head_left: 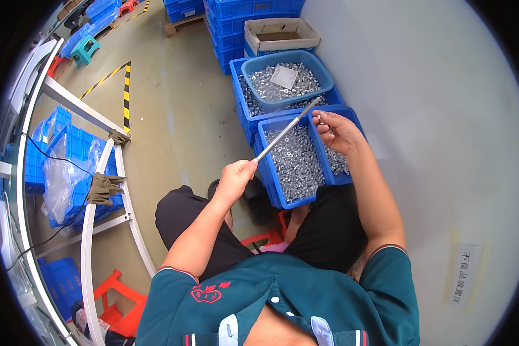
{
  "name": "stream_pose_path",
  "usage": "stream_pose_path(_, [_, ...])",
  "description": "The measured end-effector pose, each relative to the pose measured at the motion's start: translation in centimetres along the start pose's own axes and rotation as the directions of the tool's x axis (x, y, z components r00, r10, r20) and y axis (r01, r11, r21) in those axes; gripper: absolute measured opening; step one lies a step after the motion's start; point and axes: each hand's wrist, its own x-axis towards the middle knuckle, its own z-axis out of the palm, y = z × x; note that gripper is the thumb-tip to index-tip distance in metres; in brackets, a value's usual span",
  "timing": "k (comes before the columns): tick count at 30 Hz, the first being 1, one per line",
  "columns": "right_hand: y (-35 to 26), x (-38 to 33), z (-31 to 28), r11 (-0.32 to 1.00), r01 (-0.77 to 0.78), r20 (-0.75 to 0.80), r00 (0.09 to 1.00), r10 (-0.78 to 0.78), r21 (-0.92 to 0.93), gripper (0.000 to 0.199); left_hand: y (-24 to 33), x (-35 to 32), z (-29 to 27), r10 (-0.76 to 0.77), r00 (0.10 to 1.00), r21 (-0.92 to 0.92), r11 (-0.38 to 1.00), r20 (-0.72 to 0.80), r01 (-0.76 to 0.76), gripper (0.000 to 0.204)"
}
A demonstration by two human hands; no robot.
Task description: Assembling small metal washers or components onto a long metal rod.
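A thin metal rod (279, 139) slants up and to the right from my left hand (236, 180), whose fingers are closed round its lower end. The rod's lower stretch looks brighter and a little thicker than its darker far tip. Just right of that tip, my right hand (341, 134) has its fingers curled in a pinch on small silvery metal parts, whose exact kind is too small to tell. Below both hands stands a blue bin (265, 173) filled with small shiny metal pieces (297, 161). Similar pieces lie in the narrower compartment under my right hand.
Beyond stands a larger blue crate (236, 72) carrying a light-blue basin (328, 81) of metal pieces with a white card (284, 76) on top. Behind are an open carton (254, 46) and stacked blue crates (228, 26). A wall (432, 144) bounds the right; a white-framed table (86, 109) stands left.
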Motion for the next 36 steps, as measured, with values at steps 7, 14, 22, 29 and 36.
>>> stream_pose_path(7, [-0.3, -0.2, -0.9, 0.975, 0.116, -0.007, 0.993, -0.117, 0.188, 0.018, 0.3, -0.5, 0.2, 0.077, 0.997, 0.108, 0.991, 0.016, -0.078, 0.040])
stream_pose_path(14, [-0.6, -0.9, 0.3, 0.957, 0.145, 0.045, 0.986, -0.162, 0.250, 0.013, -0.3, -0.5, 0.2, 0.119, 0.993, 0.120, 0.985, 0.025, -0.121, 0.039])
stream_pose_path(22, [-0.5, -1.3, 1.5, 0.945, 0.321, 0.047, 0.947, -0.319, -0.061, 0.013, -0.3, -0.6, 0.0, 0.112, 0.994, 0.149, 0.983, -0.003, -0.110, 0.040])
stream_pose_path(29, [1.2, -1.3, 3.4, 0.933, -0.044, 0.159, 0.982, 0.107, -0.356, 0.017, -0.3, -0.3, 0.1, 0.117, 0.992, 0.166, 0.980, -0.044, -0.109, 0.043])
stream_pose_path(36, [-0.3, -1.4, 1.8, 0.990, 0.066, 0.001, 0.998, -0.067, -0.123, 0.014, 0.5, -0.5, -0.2, 0.072, 0.996, 0.114, 0.991, -0.044, -0.066, 0.042])
